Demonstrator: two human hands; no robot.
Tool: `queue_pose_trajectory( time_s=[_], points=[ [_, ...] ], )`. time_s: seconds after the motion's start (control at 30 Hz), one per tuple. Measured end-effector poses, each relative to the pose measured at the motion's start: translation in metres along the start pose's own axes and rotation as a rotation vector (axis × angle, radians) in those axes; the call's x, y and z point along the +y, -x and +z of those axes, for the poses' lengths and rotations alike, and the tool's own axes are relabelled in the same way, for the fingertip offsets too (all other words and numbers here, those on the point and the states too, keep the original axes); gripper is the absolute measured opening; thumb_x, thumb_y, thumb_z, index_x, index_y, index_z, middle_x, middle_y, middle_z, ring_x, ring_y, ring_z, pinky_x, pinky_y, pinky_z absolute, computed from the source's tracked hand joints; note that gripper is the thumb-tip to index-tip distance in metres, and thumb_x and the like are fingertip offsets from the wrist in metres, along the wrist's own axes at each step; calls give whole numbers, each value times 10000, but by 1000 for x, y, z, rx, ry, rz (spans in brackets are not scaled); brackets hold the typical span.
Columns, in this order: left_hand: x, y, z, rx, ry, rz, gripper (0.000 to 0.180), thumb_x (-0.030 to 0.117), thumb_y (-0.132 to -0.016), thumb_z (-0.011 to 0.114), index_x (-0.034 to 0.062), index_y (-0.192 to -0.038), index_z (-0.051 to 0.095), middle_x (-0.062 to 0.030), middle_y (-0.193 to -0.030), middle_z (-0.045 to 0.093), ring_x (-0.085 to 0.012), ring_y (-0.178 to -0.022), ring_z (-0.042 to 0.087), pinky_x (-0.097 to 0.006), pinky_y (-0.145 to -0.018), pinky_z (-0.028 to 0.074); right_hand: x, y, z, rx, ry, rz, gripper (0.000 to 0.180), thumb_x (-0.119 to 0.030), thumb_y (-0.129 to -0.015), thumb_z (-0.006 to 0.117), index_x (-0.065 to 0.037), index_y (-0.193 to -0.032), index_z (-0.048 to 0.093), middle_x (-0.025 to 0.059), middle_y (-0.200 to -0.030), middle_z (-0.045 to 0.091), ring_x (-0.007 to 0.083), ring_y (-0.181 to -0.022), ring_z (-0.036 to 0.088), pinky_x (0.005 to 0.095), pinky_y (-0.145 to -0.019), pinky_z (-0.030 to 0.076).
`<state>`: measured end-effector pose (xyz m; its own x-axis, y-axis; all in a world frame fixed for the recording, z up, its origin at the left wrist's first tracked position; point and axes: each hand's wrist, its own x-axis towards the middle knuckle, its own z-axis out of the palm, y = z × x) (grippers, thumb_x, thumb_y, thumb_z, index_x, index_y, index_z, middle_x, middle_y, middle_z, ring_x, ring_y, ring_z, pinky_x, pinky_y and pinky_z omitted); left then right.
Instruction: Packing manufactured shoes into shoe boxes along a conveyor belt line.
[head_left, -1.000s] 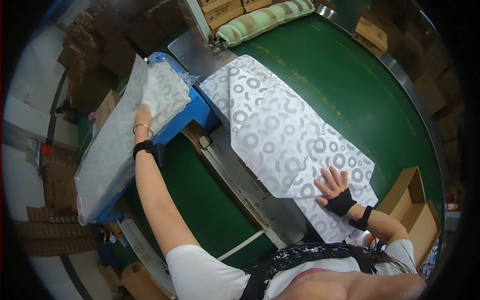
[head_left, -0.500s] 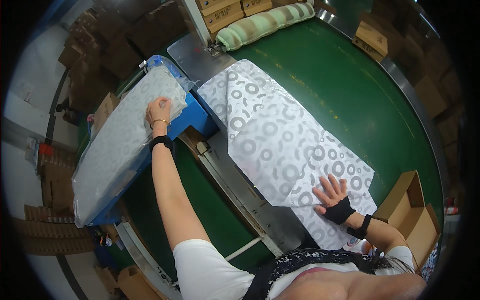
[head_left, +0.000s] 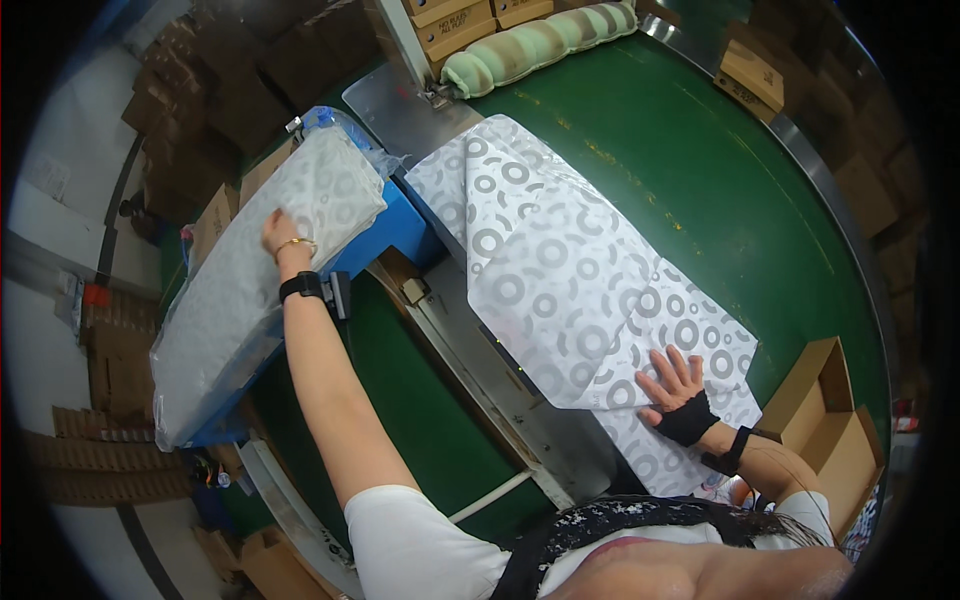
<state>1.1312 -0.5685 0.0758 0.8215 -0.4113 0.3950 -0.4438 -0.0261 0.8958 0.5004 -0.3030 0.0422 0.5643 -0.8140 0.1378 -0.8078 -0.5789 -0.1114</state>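
Note:
My left hand point(head_left: 281, 232) is over the stack of tissue paper point(head_left: 235, 300), which lies in clear plastic on a blue stand point(head_left: 392, 228). Its fingers are curled together; whether a sheet is pinched in them is hidden. A bracelet and a black strap circle that wrist. Flat on the white wrapping paper point(head_left: 540, 280) with grey ring shapes rests my right hand point(head_left: 678, 388), fingers spread, in a black fingerless glove. Several overlapping layers of this paper spread across the table's near edge, creased and angled.
An open brown cardboard box point(head_left: 830, 420) stands beside my right forearm. On the far side of the green surface point(head_left: 660, 150) lie a striped padded roll point(head_left: 540, 48) and a closed shoe box point(head_left: 748, 80). More shoe boxes point(head_left: 455, 35) are stacked behind the roll.
My left hand has moved left and slightly down across the tissue stack, its fingers now less visible. My right hand stays flat on the paper. The whole view has shifted slightly.

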Motion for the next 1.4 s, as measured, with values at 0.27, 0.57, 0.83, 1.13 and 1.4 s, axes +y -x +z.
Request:
queue_pose_trajectory(
  time_s=[0.27, 0.57, 0.83, 1.13, 1.4],
  points=[
    [194, 61, -15, 338, -231, 713, 76, 104, -774, 469, 60, -826, 502, -147, -768, 579, -326, -691, 543, -398, -616, 409, 10, 17, -11, -9, 55, 86, 537, -391, -605, 598, -188, -1094, 509, 131, -1236, 367, 327, -1148, 311, 546, -859, 205],
    [265, 99, -9, -237, -912, 472, 141, 170, -753, 496, 107, -866, 550, -108, -884, 574, -275, -857, 518, -424, -688, 399, 10, 30, -8, 66, 8, 54, 534, -400, -658, 570, -202, -1142, 464, 110, -1265, 343, 304, -1178, 283, 555, -866, 207],
    [377, 187, -57, 226, -34, 971, 185, 124, -818, 440, 9, -944, 510, -165, -903, 561, -320, -814, 540, -372, -698, 426, 28, 61, -10, 87, -25, 65, 531, -429, -697, 540, -209, -1169, 435, 97, -1280, 318, 282, -1201, 253, 567, -885, 181],
    [450, 523, -47, -1176, 763, 850, 35, 13, -794, 488, 5, -824, 472, -132, -954, 507, -147, -630, 527, -218, -502, 437, 34, 98, -110, 607, -899, 103, 948, -397, -621, 692, -83, -1314, 127, 205, -1277, 290, 286, -1165, 339, 404, -920, 298],
    [471, 762, -35, -1901, 887, 414, 206, 95, -801, 539, -1, -959, 448, -150, -1111, 424, -144, -722, 547, -227, -585, 470, 123, 254, -147, 1202, -1042, 556, 497, -195, -713, 619, -49, -1141, 410, 116, -955, 546, 177, -896, 528, 314, -746, 426]
  ],
)
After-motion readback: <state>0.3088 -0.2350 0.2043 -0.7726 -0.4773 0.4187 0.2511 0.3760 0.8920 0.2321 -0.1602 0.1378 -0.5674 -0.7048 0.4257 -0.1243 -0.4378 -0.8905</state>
